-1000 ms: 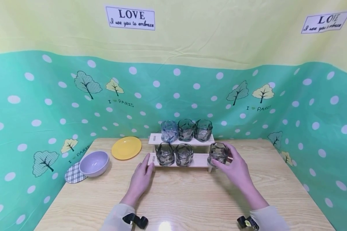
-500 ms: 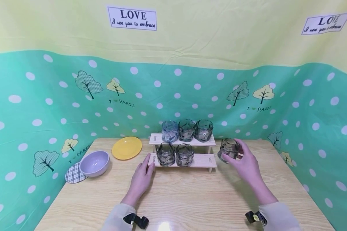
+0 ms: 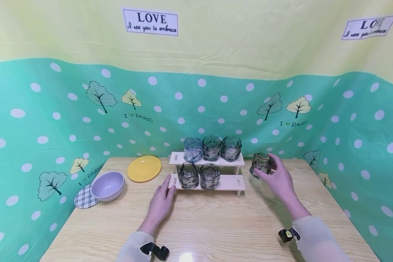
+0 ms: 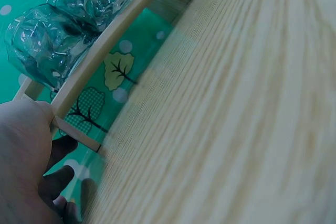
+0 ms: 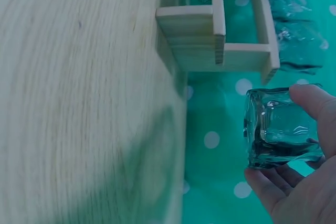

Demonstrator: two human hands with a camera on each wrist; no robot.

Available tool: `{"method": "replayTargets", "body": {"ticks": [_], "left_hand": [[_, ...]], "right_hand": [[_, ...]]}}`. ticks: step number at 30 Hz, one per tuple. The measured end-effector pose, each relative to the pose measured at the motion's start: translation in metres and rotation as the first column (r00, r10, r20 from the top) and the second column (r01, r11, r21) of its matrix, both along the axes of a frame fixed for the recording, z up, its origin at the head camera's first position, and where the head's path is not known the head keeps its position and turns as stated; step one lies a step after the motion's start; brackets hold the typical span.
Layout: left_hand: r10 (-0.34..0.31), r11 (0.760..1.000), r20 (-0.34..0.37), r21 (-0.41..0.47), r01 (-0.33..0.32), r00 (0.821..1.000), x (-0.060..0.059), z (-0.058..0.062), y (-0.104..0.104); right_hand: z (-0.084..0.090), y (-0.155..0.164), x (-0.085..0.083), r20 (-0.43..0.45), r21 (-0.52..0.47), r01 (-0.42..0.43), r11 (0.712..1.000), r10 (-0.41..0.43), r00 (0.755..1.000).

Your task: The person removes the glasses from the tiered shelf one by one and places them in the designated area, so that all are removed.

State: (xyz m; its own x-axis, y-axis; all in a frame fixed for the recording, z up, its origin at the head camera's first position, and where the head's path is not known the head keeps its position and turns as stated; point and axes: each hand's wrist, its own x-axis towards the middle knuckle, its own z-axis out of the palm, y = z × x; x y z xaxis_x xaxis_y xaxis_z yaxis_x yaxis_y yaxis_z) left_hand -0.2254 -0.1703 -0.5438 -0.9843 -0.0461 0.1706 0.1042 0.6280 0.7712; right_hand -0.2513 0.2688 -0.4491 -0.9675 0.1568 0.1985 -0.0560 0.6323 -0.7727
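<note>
A smoky grey tumbler (image 3: 261,164) with a wavy surface is held upright by my right hand (image 3: 280,179), thumb on the near side and fingers round the far side. In the right wrist view the tumbler (image 5: 283,127) hangs above the table level, to the right of a two-tier wooden shelf (image 3: 230,182). My left hand (image 3: 160,203) touches the left end of the shelf's lower tier, with thumb at the front corner. In the left wrist view its other fingers (image 4: 56,182) hang beside the shelf leg. Two grey tumblers (image 3: 210,177) stand on the lower tier.
On the upper tier stand a blue tumbler (image 3: 193,149) and two dark green-grey tumblers (image 3: 231,148). A yellow plate (image 3: 144,168), a lilac bowl (image 3: 107,186) and a checked round mat (image 3: 84,197) lie to the left. A patterned cloth (image 3: 199,98) hangs behind the table.
My right hand has lifted the tumbler off the lower tier's right end and carried it right and slightly back. The left hand has stayed at the shelf's left end.
</note>
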Motion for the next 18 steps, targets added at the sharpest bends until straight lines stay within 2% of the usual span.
{"method": "replayTargets", "body": {"ticks": [18], "left_hand": [[0.004,1.0,-0.01,-0.005,-0.004,1.0,0.0,-0.001,0.0]], "right_hand": [[-0.026,0.003,-0.039,0.066,-0.052,-0.011,0.999,0.014,0.998]]}}
